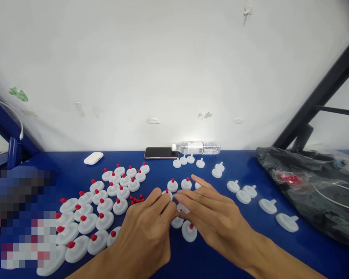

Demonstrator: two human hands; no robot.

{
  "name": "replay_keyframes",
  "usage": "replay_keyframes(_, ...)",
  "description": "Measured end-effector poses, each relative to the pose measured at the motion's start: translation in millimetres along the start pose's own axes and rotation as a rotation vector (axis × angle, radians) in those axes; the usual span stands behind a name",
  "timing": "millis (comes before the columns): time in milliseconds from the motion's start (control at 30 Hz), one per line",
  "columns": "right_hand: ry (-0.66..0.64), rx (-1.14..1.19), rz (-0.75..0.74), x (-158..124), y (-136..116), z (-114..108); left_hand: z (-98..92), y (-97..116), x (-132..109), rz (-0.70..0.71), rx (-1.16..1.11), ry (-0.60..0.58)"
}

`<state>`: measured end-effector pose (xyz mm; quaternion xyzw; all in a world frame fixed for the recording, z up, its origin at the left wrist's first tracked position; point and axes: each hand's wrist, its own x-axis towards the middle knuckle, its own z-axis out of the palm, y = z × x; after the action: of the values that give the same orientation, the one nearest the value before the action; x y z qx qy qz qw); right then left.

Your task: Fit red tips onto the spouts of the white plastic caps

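My left hand (152, 224) is closed, its fingertips curled in and hidden behind its knuckles; what it grips cannot be made out. Touching it, my right hand (218, 219) holds a white plastic nozzle cap (184, 208), partly covered by the fingers, with one finger stretched out. Below the fingers lies a white cap with a red tip (189, 232). Beyond the hands stand more red-tipped caps (172, 185). Small loose red tips (136, 199) lie beside my left hand.
Rows of red-tipped caps (104, 221) cover the left side of the blue table (163, 166). Bare white caps (243, 197) lie to the right. A phone (159, 153), a water bottle (202, 147) and a white case (93, 158) sit by the wall; a black plastic bag (317, 209) lies right.
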<state>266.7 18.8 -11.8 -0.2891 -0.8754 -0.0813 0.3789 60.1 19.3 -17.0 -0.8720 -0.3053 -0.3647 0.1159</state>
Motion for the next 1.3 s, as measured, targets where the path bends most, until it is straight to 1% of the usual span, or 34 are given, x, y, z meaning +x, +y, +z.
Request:
replay_keyframes(100, -0.035, 0.051, 0.099, 3.3, 4.6, -1.7, -2.0, -2.6, 6.9, -0.028, 0.020, -0.047)
replay_keyframes(167, -0.072, 0.072, 0.167, 4.8, 10.5, -4.5, -6.3, -8.6, 10.6, -0.040, 0.012, -0.051)
replay_keyframes(300, -0.086, 0.074, 0.337, 3.4, 28.7, -12.6, -21.8, -30.3, 11.5, -0.021, 0.043, -0.026)
replay_keyframes(400, -0.069, 0.059, 0.421, 0.8, 41.8, -17.5, -31.3, -49.1, 7.5, 0.003, 0.127, -0.054)
replay_keyframes(533, -0.030, 0.013, 0.447, -0.6, 47.9, -17.8, -34.4, -67.2, 2.1, 0.020, 0.147, -0.210)
replay_keyframes(600, -0.040, 0.017, 0.440, -0.6, 47.0, -15.8, -34.3, -72.3, 0.7, 0.014, 0.142, -0.280)
replay_keyframes(667, -0.074, 0.038, 0.426, -1.2, 46.2, -13.4, -34.0, -75.0, 0.3, -0.002, 0.140, -0.326)
replay_keyframes(733, -0.102, 0.054, 0.413, -2.5, 46.4, -11.0, -33.8, -75.6, 0.6, -0.019, 0.139, -0.343)
replay_keyframes(833, -0.123, 0.059, 0.398, -4.9, 48.4, -8.3, -33.9, -74.1, 2.4, -0.025, 0.148, -0.325)
replay_keyframes(1033, -0.161, 0.058, 0.415, -4.0, 51.9, -9.9, -35.0, -73.1, 4.2, -0.004, 0.174, -0.234)
replay_keyframes(1100, -0.134, 0.045, 0.418, -2.5, 54.9, -15.1, -34.4, -74.1, 3.1, -0.012, 0.176, -0.196)
replay_keyframes(1200, -0.031, -0.004, 0.443, -1.2, 61.6, -27.2, -34.0, -73.7, 1.9, -0.029, 0.159, -0.134)
replay_keyframes(1267, 0.005, -0.022, 0.452, -1.3, 65.4, -34.3, -34.8, -70.8, 1.4, -0.055, 0.116, -0.135)
replay_keyframes(1300, -0.008, -0.017, 0.442, -1.5, 66.5, -36.2, -35.5, -68.6, 1.0, -0.083, 0.093, -0.152)
